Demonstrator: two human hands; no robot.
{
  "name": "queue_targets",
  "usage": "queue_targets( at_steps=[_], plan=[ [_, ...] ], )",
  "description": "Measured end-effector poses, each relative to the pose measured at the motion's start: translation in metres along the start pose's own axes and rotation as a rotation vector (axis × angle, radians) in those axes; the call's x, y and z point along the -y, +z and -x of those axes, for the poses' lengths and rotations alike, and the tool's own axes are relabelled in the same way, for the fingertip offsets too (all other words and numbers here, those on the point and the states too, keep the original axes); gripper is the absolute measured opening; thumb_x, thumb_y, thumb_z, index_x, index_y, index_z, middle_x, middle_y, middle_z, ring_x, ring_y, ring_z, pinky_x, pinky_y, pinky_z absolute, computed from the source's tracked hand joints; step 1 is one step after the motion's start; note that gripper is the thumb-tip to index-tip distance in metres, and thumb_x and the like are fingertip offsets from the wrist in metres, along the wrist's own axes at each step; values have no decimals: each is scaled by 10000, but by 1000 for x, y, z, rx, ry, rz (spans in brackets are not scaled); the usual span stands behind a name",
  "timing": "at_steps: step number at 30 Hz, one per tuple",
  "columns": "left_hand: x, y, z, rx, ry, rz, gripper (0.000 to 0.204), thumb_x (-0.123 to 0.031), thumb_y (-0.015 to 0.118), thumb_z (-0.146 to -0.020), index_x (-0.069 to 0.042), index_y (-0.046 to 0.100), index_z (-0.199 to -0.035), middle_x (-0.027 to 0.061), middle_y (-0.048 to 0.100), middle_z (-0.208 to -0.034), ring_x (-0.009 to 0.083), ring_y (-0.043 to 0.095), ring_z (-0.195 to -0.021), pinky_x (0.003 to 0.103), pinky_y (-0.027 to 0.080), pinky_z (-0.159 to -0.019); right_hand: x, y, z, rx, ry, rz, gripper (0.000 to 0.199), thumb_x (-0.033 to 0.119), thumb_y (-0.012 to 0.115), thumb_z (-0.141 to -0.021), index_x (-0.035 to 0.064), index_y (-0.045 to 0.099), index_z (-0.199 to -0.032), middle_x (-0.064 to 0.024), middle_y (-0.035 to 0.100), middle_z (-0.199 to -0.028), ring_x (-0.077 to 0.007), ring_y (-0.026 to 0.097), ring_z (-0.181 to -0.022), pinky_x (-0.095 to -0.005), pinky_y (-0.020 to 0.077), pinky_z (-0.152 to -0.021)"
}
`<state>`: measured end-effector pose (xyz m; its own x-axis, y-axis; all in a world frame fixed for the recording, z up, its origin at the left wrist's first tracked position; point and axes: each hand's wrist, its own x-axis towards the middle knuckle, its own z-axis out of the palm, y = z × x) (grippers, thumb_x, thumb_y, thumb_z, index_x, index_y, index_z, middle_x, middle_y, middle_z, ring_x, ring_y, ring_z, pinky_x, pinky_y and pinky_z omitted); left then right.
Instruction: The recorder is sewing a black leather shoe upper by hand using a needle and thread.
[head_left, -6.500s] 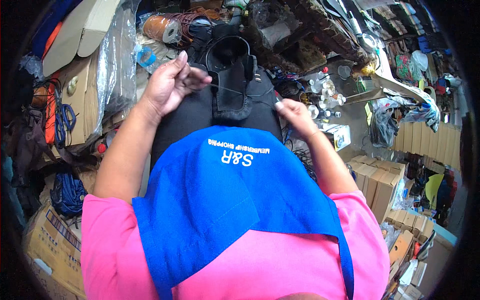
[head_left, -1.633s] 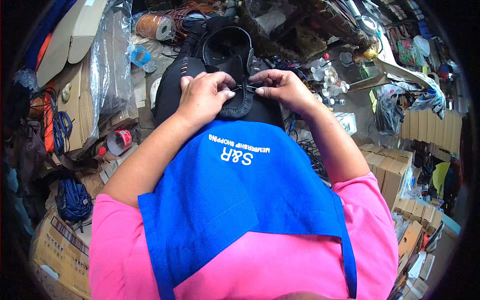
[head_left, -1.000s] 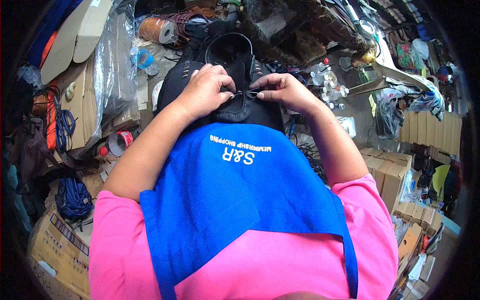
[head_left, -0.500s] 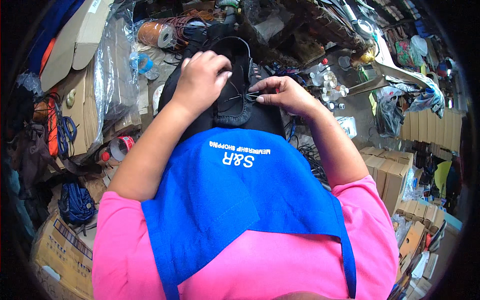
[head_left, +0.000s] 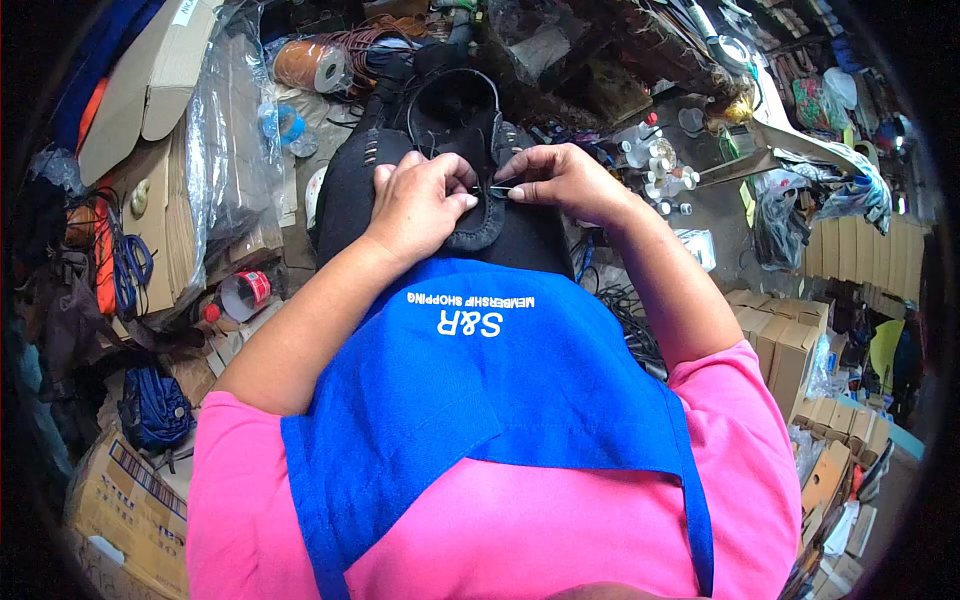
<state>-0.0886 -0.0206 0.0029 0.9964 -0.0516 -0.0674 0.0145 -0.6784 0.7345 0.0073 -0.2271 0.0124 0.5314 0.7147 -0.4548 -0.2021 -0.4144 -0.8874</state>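
Black shoe [head_left: 468, 138] on the lap, over the dark trousers [head_left: 345, 205], round opening at far end, stitched-looking edge at near end. Both hands at its middle, fingertips close together. Right hand [head_left: 565, 185]: thumb and index pinching a thin needle [head_left: 503, 187], tip pointing left at the shoe's right edge. Left hand [head_left: 420, 205]: on the shoe's left side, fingers curled, thumb and fingertips near the needle; can't tell if it grasps anything. Blue apron [head_left: 480, 370] just on the near side of the shoe. Far left: orange spool [head_left: 312, 66] in clear plastic. Left: red-labelled bottle [head_left: 245, 294] lying down. Near left: printed carton [head_left: 130, 520]. Right: white-capped bottles [head_left: 670, 180], stacked cardboard boxes [head_left: 785, 345].
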Motion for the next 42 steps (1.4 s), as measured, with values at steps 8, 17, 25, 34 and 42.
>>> queue_targets(
  at_steps=[8,17,25,34,42],
  plan=[
    [-1,7,-7,59,13,-2,155,-202,696,-744,-138,657,-879,28,658,-823,217,555,-916,402,336,-830,25,10,-10,-80,7,324,126,84,728,-779,16,657,-858,0,651,-775,-62,569,-724,-232,467,-695],
    [-1,-25,-3,101,160,-195,112,-184,667,-769,-105,657,-848,80,635,-785,254,546,-886,414,374,-798,6,-29,-3,8,24,72,155,130,736,-786,27,628,-826,37,585,-743,-66,538,-721,-226,432,-684],
    [-3,-9,-12,174,89,11,126,-106,579,-836,-31,588,-937,197,632,-849,374,618,-817,419,483,-708,-5,-12,16,-156,-175,406,203,179,761,-767,43,677,-893,6,540,-911,-101,527,-880,-243,431,-767],
    [7,-6,-12,222,165,-69,139,-138,562,-858,-64,601,-969,204,630,-839,377,618,-806,431,489,-717,15,-26,36,-325,-186,315,164,175,671,-848,19,683,-896,-23,586,-870,-101,559,-839,-259,448,-750],
    [3,-9,-10,152,239,-128,110,-134,563,-846,-62,591,-924,200,619,-796,379,605,-800,464,480,-709,37,-28,13,-632,-533,964,154,191,674,-770,110,685,-900,-56,621,-905,-269,584,-929,-402,444,-833]
  ],
)
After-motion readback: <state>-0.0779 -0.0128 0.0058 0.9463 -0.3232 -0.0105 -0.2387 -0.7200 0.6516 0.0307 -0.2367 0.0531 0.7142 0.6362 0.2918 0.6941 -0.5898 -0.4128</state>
